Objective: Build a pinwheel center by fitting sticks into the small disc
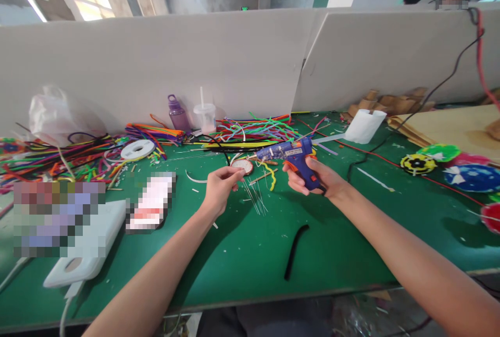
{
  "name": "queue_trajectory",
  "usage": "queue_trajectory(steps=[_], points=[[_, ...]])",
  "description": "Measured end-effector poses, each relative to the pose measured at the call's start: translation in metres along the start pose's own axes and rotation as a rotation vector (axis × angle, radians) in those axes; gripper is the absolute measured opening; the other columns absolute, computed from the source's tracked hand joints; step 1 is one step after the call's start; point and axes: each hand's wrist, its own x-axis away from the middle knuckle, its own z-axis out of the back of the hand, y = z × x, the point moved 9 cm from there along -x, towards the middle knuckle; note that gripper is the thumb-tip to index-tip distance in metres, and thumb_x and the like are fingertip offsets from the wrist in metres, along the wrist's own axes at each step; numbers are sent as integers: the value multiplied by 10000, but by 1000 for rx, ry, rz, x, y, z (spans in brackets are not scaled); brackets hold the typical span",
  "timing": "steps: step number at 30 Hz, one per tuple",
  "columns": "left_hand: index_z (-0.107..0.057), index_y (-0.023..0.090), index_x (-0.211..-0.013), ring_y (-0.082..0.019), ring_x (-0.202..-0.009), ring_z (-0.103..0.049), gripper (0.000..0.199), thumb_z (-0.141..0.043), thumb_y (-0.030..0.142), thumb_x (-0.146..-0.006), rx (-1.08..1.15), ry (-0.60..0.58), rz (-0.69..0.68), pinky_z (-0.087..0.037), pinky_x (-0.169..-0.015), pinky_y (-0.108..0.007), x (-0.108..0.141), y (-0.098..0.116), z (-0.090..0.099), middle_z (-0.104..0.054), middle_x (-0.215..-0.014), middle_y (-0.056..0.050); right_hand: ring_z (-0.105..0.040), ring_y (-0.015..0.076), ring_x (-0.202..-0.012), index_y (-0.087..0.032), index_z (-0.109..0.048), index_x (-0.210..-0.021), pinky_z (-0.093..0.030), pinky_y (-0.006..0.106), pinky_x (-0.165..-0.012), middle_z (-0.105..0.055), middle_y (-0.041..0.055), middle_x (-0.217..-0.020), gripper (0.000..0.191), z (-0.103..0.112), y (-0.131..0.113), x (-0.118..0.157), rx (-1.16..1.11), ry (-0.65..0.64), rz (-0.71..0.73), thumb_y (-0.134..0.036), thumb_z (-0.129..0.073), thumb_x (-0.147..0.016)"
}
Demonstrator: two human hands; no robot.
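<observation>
My right hand (312, 176) is wrapped round the handle of a blue glue gun (300, 159) with orange parts, a clear glue stick (332, 137) jutting from its back. The gun's nozzle points left, over a small round whitish disc (245, 165) with a brownish rim. At the disc's near-left edge, my left hand (221, 187) is closed in a pinch; what lies between its fingertips is too small to make out. A black fuzzy strand (223, 150) rises behind those fingers. Thin wires (255, 199) and a yellow pipe cleaner (272, 176) lie close by on the green table (242, 264).
Colourful pipe cleaners (258, 129) are heaped along the back, beside a purple bottle (177, 114) and a cup with a straw (205, 117). To the left lie a ribbon spool (137, 149), a phone (153, 199) and a white device (89, 253). Finished-looking fuzzy pieces (472, 176) sit right.
</observation>
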Motion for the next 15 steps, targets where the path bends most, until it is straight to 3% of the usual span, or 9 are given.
queue_trajectory(steps=[15], points=[[-698, 143, -673, -54, -459, -410, 202, -771, 318, -602, 17, -5, 8, -270, -421, -201, -1, -3, 1, -612, -570, -11, -495, 82, -417, -103, -597, -1015, -291, 200, -375, -509, -19, -581, 398, -1, -4, 2, 40, -13, 43, -464, -555, -854]])
